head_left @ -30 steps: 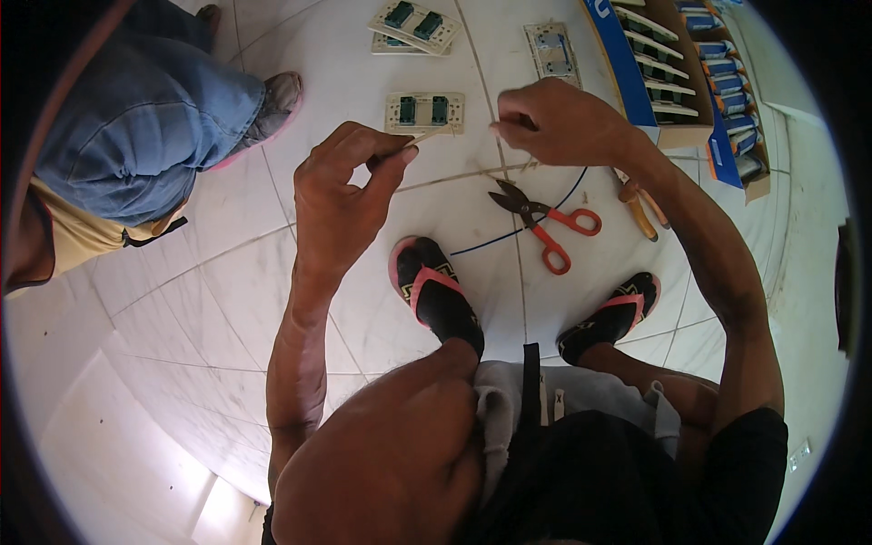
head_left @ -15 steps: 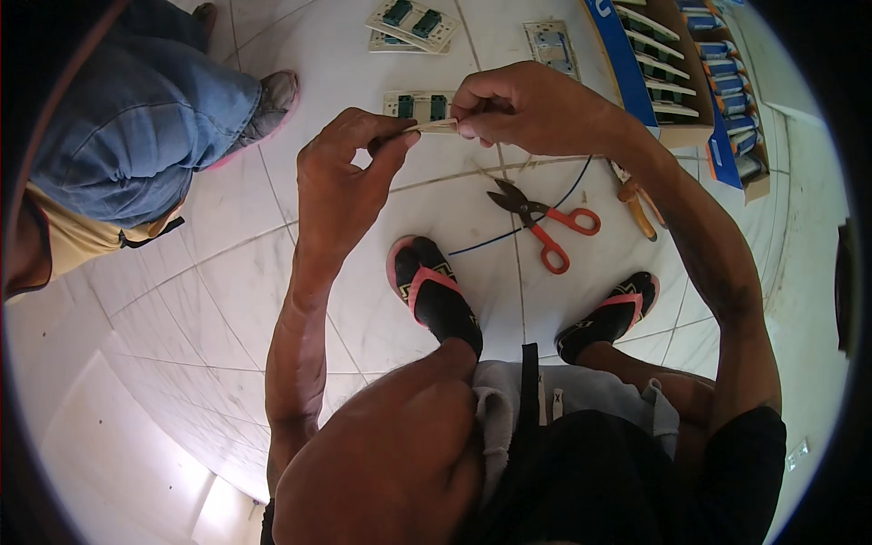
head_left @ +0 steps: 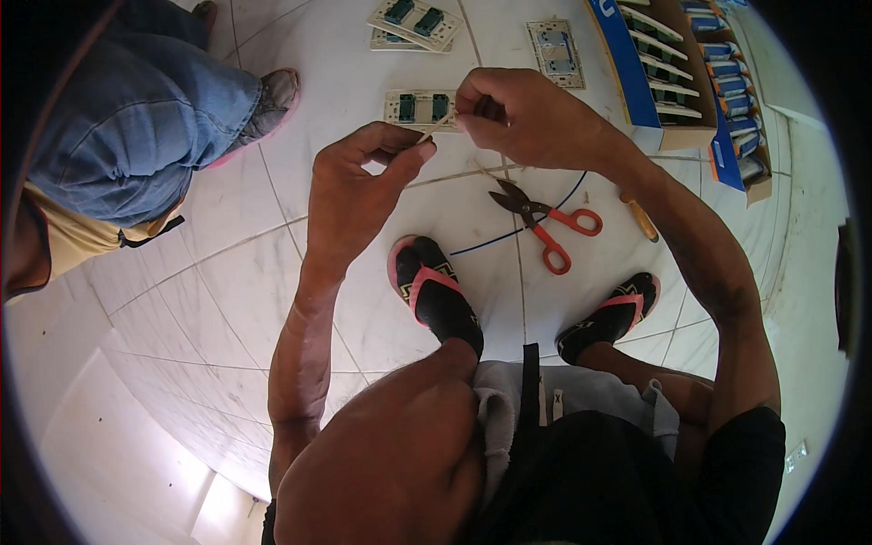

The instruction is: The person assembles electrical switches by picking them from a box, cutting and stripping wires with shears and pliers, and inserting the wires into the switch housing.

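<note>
A thin cream-coloured strip (head_left: 440,124) slants upward between my two hands. My left hand (head_left: 361,191) pinches its lower end between thumb and fingers. At the upper end, my right hand (head_left: 522,118) is closed, with thumb and forefinger on the tip. Just behind the strip, a cream wall plate (head_left: 421,109) with two dark green modules lies on the floor, partly covered by my right hand. Below my hands rest red-handled snips (head_left: 531,218) with open dark blades, across a blue wire (head_left: 486,242).
Two stacked wall plates (head_left: 416,25) and a frame turned face down (head_left: 556,54) lie farther off. Boxes of plates (head_left: 668,134) and small packages (head_left: 740,127) stand at right. An orange handle (head_left: 640,218) shows beside my right forearm. Another person's jeans-clad leg (head_left: 154,118) is at left.
The strip has tilted from nearly level to a steep slant. My left hand has shifted down and right. My right forearm has moved over the head of the orange-handled tool.
</note>
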`<action>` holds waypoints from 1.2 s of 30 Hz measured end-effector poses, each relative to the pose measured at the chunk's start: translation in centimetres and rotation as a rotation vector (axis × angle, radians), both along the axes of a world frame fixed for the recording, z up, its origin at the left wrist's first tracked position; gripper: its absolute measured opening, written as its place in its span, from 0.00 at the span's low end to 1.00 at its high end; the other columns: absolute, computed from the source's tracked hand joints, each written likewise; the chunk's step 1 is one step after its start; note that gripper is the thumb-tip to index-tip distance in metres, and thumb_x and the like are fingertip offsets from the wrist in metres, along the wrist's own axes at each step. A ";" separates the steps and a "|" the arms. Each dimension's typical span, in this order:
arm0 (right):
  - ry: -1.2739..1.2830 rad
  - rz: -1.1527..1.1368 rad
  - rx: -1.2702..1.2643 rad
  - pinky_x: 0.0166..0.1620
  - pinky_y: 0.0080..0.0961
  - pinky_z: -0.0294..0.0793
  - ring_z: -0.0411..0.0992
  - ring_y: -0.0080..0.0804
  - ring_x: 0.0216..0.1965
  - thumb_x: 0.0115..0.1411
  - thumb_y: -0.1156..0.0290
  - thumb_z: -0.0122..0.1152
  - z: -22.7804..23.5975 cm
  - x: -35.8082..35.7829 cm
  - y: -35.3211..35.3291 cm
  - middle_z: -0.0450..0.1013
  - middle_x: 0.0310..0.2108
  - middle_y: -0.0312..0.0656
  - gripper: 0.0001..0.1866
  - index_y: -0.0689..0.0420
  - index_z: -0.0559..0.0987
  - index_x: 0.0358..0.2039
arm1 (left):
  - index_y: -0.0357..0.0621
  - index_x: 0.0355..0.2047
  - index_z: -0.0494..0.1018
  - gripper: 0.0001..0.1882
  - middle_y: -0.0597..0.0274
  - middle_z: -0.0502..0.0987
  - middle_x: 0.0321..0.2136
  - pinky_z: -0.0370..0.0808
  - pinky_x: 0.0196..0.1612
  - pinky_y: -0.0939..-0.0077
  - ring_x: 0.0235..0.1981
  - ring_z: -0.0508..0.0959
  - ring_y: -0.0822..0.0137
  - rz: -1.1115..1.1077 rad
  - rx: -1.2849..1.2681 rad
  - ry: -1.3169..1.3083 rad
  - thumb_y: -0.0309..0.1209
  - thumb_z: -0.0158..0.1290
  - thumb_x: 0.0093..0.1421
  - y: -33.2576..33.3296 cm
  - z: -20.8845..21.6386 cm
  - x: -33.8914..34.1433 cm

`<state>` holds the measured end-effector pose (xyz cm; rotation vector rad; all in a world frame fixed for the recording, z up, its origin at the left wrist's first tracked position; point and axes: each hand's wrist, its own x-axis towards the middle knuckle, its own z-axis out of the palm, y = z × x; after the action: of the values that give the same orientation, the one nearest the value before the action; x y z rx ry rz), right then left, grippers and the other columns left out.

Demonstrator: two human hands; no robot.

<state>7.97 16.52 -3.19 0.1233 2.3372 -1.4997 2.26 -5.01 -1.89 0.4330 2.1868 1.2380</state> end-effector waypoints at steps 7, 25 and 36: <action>0.139 -0.007 0.090 0.36 0.31 0.76 0.77 0.35 0.30 0.64 0.68 0.56 -1.5 0.5 -0.5 0.76 0.29 0.49 0.11 0.65 0.74 0.38 | 0.34 0.39 0.80 0.11 0.65 0.81 0.30 0.72 0.40 0.83 0.32 0.77 0.77 0.052 0.014 -0.138 0.27 0.62 0.58 0.2 -0.5 0.4; -0.120 -0.045 -0.250 0.35 0.19 0.75 0.74 0.20 0.30 0.69 0.68 0.53 -1.9 0.3 -0.1 0.78 0.33 0.37 0.12 0.63 0.77 0.43 | 0.35 0.41 0.80 0.11 0.62 0.82 0.29 0.74 0.38 0.80 0.31 0.79 0.74 0.076 -0.013 0.003 0.28 0.60 0.59 -1.0 -1.9 0.0; -0.106 -0.100 -0.295 0.34 0.19 0.74 0.74 0.20 0.27 0.66 0.64 0.58 -1.6 0.6 0.0 0.77 0.27 0.34 0.12 0.61 0.78 0.38 | 0.36 0.41 0.80 0.12 0.61 0.82 0.30 0.74 0.40 0.78 0.33 0.79 0.73 0.098 -0.012 0.007 0.29 0.61 0.58 -0.3 -1.2 0.5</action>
<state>8.53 16.49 -4.76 0.2392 2.0295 -1.8199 2.71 -5.27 -3.05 0.3298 2.2434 1.2762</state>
